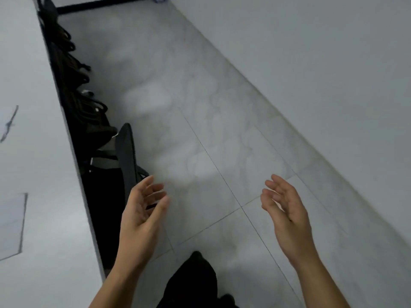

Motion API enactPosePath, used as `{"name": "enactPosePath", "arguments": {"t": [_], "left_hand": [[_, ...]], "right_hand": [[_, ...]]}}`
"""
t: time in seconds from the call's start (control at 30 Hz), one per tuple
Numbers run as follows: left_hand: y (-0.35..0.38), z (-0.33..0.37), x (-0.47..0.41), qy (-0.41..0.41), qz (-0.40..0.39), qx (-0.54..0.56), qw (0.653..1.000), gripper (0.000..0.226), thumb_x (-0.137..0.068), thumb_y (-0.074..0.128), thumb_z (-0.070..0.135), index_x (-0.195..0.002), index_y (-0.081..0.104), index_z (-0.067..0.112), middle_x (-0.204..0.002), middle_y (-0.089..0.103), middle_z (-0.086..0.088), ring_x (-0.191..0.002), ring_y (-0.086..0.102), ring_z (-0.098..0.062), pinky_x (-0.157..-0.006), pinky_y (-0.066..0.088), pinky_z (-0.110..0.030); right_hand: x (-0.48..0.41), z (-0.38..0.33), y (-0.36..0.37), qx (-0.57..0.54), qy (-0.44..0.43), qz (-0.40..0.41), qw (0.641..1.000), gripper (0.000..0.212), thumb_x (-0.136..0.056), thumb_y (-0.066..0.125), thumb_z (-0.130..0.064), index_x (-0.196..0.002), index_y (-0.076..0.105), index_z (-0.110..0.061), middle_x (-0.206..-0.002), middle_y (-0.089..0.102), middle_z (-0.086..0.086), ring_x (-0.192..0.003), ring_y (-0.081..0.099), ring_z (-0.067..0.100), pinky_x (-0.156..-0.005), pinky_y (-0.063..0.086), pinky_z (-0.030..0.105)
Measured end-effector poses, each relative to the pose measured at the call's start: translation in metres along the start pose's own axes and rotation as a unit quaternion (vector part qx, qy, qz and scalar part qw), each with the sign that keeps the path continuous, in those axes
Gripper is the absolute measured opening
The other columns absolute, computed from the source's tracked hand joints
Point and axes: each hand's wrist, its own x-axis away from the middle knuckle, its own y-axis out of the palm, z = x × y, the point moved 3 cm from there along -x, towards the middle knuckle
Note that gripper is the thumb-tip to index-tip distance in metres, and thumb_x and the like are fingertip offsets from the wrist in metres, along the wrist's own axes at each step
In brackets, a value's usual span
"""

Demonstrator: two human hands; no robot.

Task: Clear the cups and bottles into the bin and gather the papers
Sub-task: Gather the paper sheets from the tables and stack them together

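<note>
As left hand (142, 210) and right hand (285, 210) hang open, holding nothing, floor (200, 130) runs between table edge (69, 152) and wall (333, 85).

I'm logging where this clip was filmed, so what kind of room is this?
Likely an office meeting room: a long white table with papers on it, black office chairs tucked along its edge, a tiled floor.

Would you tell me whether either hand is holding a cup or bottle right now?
No, the left hand and the right hand are both open and hold nothing.
</note>
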Motion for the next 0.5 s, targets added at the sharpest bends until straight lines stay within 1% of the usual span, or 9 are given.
{"name": "enactPosePath", "arguments": {"t": [0.03, 0.13, 0.23, 0.3, 0.4, 0.5], "left_hand": [[0.0, -0.002, -0.017, -0.005, 0.025, 0.003, 1.0, 0.048, -0.091, 0.068, 0.013, -0.135, 0.052, 0.025, -0.121, 0.066, -0.002, -0.113, 0.064, -0.016, -0.09, 0.05, -0.03], [0.006, -0.018, -0.085, -0.015, 0.09, 0.009, 0.996, 0.046, -0.091, 0.067, 0.014, -0.134, 0.052, 0.024, -0.12, 0.066, -0.001, -0.112, 0.064, -0.017, -0.092, 0.05, -0.033], [0.013, -0.027, -0.17, -0.024, 0.117, 0.018, 0.993, 0.045, -0.093, 0.063, 0.004, -0.132, 0.053, 0.024, -0.12, 0.065, -0.003, -0.111, 0.064, -0.018, -0.092, 0.05, -0.033], [0.013, -0.018, -0.231, -0.033, 0.123, 0.023, 0.992, 0.044, -0.092, 0.065, 0.006, -0.131, 0.053, 0.023, -0.118, 0.066, -0.003, -0.11, 0.065, -0.018, -0.09, 0.05, -0.032], [0.009, 0.015, -0.324, -0.014, 0.139, 0.011, 0.99, 0.045, -0.091, 0.068, 0.013, -0.131, 0.053, 0.025, -0.118, 0.066, 0.0, -0.109, 0.065, -0.014, -0.088, 0.049, -0.029], [0.005, 0.049, -0.403, 0.001, 0.15, 0.011, 0.989, 0.045, -0.092, 0.067, 0.013, -0.132, 0.052, 0.025, -0.119, 0.065, -0.002, -0.109, 0.065, -0.013, -0.09, 0.052, -0.033]], "right_hand": [[-0.027, -0.004, 0.011, 0.005, -0.004, -0.025, 1.0, 0.043, -0.093, 0.065, -0.022, -0.133, 0.054, -0.034, -0.127, 0.063, -0.017, -0.116, 0.06, -0.001, -0.094, 0.05, 0.029], [-0.114, -0.007, 0.052, 0.026, -0.014, -0.083, 0.996, 0.043, -0.093, 0.065, -0.022, -0.132, 0.054, -0.036, -0.128, 0.062, -0.018, -0.116, 0.059, -0.002, -0.094, 0.047, 0.025], [-0.202, -0.015, 0.097, 0.04, -0.017, -0.11, 0.993, 0.044, -0.092, 0.066, -0.022, -0.133, 0.053, -0.036, -0.129, 0.061, -0.018, -0.116, 0.059, -0.004, -0.089, 0.046, 0.018], [-0.255, -0.032, 0.125, 0.038, -0.011, -0.115, 0.993, 0.043, -0.092, 0.065, -0.024, -0.132, 0.054, -0.036, -0.128, 0.062, -0.018, -0.115, 0.059, -0.003, -0.091, 0.047, 0.02], [-0.334, -0.072, 0.166, 0.039, -0.029, -0.132, 0.99, 0.042, -0.092, 0.065, -0.025, -0.131, 0.055, -0.036, -0.127, 0.063, -0.019, -0.116, 0.06, -0.002, -0.096, 0.049, 0.028], [-0.404, -0.11, 0.205, 0.022, -0.039, -0.141, 0.989, 0.041, -0.093, 0.065, -0.025, -0.131, 0.056, -0.037, -0.125, 0.063, -0.021, -0.116, 0.06, -0.002, -0.098, 0.049, 0.032]]}}
